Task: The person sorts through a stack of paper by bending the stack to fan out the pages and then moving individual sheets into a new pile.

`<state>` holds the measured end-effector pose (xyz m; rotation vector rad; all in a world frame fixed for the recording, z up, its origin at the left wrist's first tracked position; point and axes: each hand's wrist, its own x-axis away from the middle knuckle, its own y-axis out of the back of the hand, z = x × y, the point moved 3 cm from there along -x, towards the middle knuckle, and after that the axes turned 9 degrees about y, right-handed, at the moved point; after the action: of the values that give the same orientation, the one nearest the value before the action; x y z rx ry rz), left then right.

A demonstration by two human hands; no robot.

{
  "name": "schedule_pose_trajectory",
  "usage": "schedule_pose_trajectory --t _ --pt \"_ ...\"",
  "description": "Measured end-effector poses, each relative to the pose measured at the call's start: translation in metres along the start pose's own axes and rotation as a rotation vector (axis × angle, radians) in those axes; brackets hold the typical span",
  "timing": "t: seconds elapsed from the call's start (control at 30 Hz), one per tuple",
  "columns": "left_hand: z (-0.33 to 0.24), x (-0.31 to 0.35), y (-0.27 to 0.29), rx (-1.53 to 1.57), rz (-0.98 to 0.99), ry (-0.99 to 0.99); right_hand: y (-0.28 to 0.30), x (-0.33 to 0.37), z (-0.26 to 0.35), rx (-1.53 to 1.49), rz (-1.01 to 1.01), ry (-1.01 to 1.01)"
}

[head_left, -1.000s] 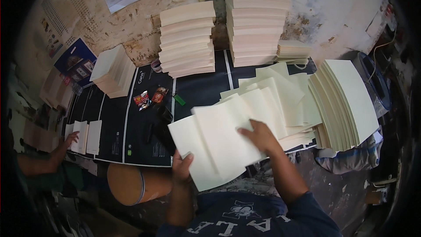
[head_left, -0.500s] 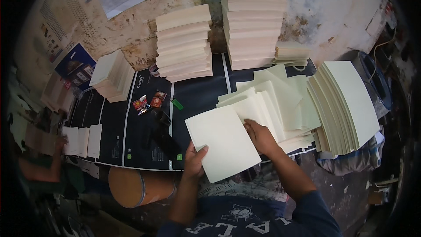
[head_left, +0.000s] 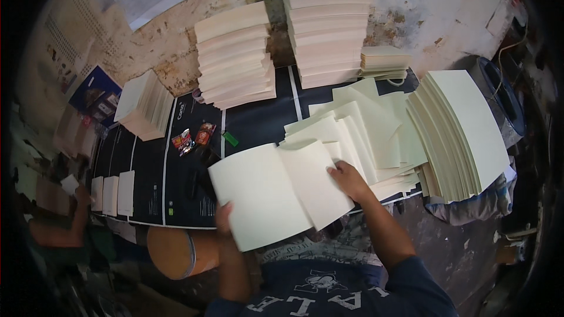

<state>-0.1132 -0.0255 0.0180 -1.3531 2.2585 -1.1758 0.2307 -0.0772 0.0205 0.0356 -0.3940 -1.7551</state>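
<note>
My left hand (head_left: 224,218) grips the left edge of a cream paper sheet (head_left: 258,195), its thumb on top and the other fingers hidden beneath. My right hand (head_left: 349,182) pinches the right edge of a second cream sheet (head_left: 316,181), which meets or overlaps the first one. Whether the two are joined along a fold cannot be made out. Both are held tilted above the table's front edge. Just beyond my right hand lies a loose, fanned pile of cream paper (head_left: 376,120). A thick stack of larger curved sheets (head_left: 470,135) rises to its right.
Tall paper stacks (head_left: 329,29) stand against the stained wall, with a lower stack (head_left: 144,105) at left. Two small packets (head_left: 194,138) and a green lighter (head_left: 230,138) lie on the dark table (head_left: 252,126). Below is a brown drum (head_left: 176,252). Another person's arm (head_left: 64,229) works at far left.
My left hand has moved left with its sheet. My right hand, bent beside the pile before, now holds a second sheet at the first one's right. The other person's hand has lifted a small white piece.
</note>
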Motion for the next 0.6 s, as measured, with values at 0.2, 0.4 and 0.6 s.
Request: schedule_pose_trajectory --t 0.2,0.4,0.6 --pt "0.008 -0.005 -0.043 -0.204 -0.087 -0.052 -0.015 0.003 -0.031 -0.104 0.043 0.193" --pt "0.073 -0.041 -0.055 -0.122 -0.071 0.062 -0.009 0.005 -0.029 -0.299 0.157 -0.057" --pt "0.065 -0.036 -0.064 -0.034 -0.151 0.055 -0.008 0.009 -0.031 -0.428 0.11 -0.061"
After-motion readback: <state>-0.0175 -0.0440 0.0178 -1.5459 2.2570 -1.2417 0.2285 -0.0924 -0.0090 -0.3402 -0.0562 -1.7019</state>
